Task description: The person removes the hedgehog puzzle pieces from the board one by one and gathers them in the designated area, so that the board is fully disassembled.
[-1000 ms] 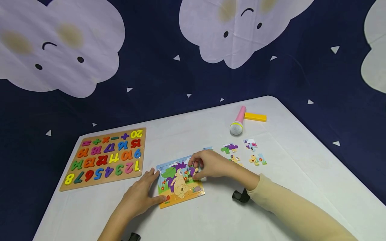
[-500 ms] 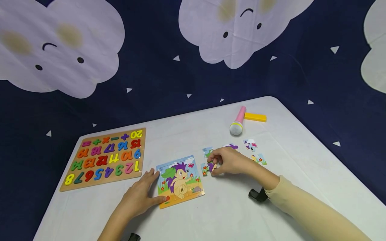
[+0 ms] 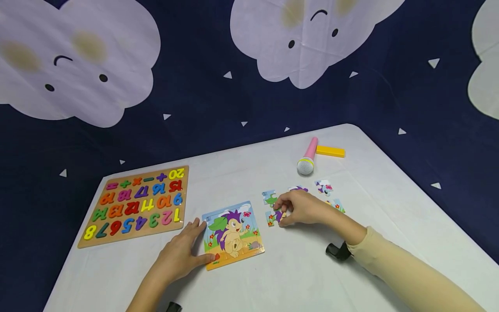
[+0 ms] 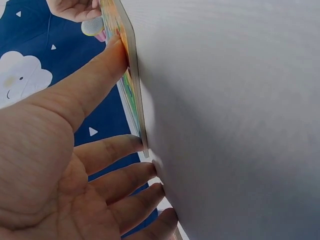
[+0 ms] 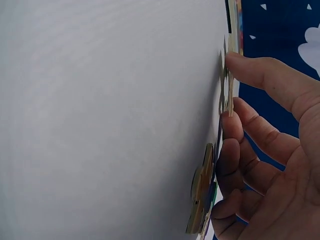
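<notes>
My left hand (image 3: 181, 251) lies at the left side of a square hedgehog jigsaw puzzle (image 3: 234, 236). Its thumb (image 4: 102, 70) rests on the puzzle's near corner, and the outstretched index finger touches the edge. To the right of the puzzle, my right hand (image 3: 306, 208) pinches a jigsaw piece (image 3: 270, 219) with red flowers and purple on it. In the right wrist view this piece (image 5: 229, 80) stands slightly off the table, between thumb and fingers. A leaf-green and blue piece (image 3: 268, 197) lies just behind it. The right hand partly hides more pieces.
Loose jigsaw pieces (image 3: 324, 187) lie beyond the right hand. Farther back are a pink toy microphone (image 3: 308, 160) and a yellow block (image 3: 330, 151). A wooden number board (image 3: 134, 203) takes up the table's left side. A dark cloud-print cloth (image 3: 199, 99) hangs behind the table.
My right hand moved from the puzzle's right side to the loose pieces, leaving the puzzle uncovered. Over the last half second the pinched piece shifted slightly right. The left hand stayed put.
</notes>
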`<control>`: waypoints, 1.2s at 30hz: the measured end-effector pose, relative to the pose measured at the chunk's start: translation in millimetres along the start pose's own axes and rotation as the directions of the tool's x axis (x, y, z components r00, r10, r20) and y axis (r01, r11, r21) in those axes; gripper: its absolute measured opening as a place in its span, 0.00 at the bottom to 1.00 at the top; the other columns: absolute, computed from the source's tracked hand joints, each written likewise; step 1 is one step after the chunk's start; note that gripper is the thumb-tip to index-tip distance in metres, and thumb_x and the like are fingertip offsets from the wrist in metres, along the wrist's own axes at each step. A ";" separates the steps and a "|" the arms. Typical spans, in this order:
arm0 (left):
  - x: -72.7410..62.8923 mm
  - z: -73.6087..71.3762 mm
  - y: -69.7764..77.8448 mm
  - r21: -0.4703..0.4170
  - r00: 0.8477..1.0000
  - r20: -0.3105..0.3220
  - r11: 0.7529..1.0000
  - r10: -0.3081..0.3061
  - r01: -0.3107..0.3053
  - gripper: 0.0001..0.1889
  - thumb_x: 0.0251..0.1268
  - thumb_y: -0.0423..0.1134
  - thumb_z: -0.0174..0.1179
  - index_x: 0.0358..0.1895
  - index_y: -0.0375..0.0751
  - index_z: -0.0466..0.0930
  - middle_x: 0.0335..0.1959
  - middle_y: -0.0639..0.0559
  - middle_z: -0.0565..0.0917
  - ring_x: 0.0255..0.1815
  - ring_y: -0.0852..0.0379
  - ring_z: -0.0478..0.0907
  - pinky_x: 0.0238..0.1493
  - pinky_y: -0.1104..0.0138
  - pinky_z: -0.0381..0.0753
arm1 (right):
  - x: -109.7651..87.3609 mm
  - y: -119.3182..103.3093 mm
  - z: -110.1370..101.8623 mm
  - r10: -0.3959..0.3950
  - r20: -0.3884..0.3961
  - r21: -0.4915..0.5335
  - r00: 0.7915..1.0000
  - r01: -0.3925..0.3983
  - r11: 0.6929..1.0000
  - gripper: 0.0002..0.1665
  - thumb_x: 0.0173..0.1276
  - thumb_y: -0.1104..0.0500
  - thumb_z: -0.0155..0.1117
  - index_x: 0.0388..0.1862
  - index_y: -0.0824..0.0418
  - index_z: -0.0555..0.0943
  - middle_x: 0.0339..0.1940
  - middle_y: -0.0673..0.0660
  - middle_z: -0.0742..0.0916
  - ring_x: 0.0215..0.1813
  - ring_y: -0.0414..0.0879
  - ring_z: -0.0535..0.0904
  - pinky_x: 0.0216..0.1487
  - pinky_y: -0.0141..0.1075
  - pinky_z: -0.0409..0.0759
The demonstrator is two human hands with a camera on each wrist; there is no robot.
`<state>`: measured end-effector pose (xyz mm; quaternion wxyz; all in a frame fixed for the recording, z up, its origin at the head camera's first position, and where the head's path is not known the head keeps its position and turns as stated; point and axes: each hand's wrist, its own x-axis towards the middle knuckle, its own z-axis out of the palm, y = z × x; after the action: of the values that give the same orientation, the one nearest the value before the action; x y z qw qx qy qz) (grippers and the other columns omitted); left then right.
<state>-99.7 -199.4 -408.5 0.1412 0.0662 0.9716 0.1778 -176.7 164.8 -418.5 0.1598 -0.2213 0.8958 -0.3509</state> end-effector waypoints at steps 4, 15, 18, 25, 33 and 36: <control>0.1 -0.2 -0.3 -0.002 1.000 0.002 1.000 0.000 0.000 0.52 0.53 0.60 0.82 0.80 0.42 0.71 0.85 0.37 0.64 0.85 0.29 0.61 0.75 0.27 0.67 | 0.6 0.2 0.1 -0.003 0.002 -0.003 1.000 0.003 1.000 0.19 0.55 0.60 0.86 0.45 0.56 0.89 0.32 0.48 0.86 0.34 0.39 0.75 0.38 0.29 0.74; -0.3 -1.0 0.5 0.007 1.000 0.006 1.000 0.007 -0.007 0.52 0.53 0.61 0.82 0.80 0.42 0.71 0.85 0.37 0.64 0.85 0.28 0.61 0.74 0.26 0.67 | 1.1 1.5 1.2 0.004 0.010 -0.009 1.000 -0.004 1.000 0.20 0.54 0.61 0.87 0.45 0.56 0.89 0.31 0.48 0.85 0.33 0.39 0.75 0.37 0.30 0.74; -0.6 -1.0 0.5 0.008 1.000 0.009 1.000 0.007 -0.007 0.53 0.53 0.61 0.82 0.81 0.42 0.71 0.85 0.37 0.64 0.85 0.28 0.61 0.74 0.26 0.68 | 1.0 1.8 1.5 0.005 0.012 -0.013 1.000 -0.005 1.000 0.20 0.54 0.60 0.87 0.45 0.55 0.88 0.32 0.47 0.85 0.34 0.39 0.75 0.37 0.30 0.74; -1.6 -0.8 0.7 0.016 1.000 0.000 1.000 0.010 -0.010 0.53 0.53 0.62 0.82 0.80 0.41 0.71 0.85 0.36 0.64 0.84 0.28 0.63 0.74 0.27 0.69 | 0.1 -0.3 0.7 -0.004 0.008 -0.041 1.000 0.004 0.999 0.21 0.54 0.58 0.88 0.45 0.53 0.88 0.32 0.46 0.84 0.33 0.39 0.75 0.38 0.30 0.74; -6.2 -0.4 5.2 0.052 0.999 -0.034 0.998 0.032 -0.030 0.48 0.55 0.60 0.81 0.78 0.45 0.75 0.82 0.37 0.71 0.81 0.28 0.69 0.70 0.28 0.74 | -0.1 -8.3 0.4 -0.032 -0.033 -0.086 0.999 0.029 0.996 0.23 0.53 0.50 0.90 0.46 0.52 0.89 0.33 0.47 0.86 0.36 0.39 0.78 0.40 0.31 0.76; -8.1 -0.2 8.2 0.066 0.998 -0.059 0.997 0.037 -0.033 0.45 0.56 0.58 0.81 0.76 0.46 0.78 0.79 0.38 0.74 0.78 0.30 0.72 0.67 0.28 0.78 | -0.5 -15.3 2.3 -0.055 -0.039 -0.109 0.998 0.050 0.993 0.24 0.53 0.49 0.90 0.47 0.53 0.89 0.34 0.47 0.87 0.38 0.40 0.79 0.41 0.31 0.78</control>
<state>-91.4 -193.3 -403.3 0.1066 0.0823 0.9794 0.1504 -171.0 153.7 -409.3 0.1195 -0.2458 0.9105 -0.3104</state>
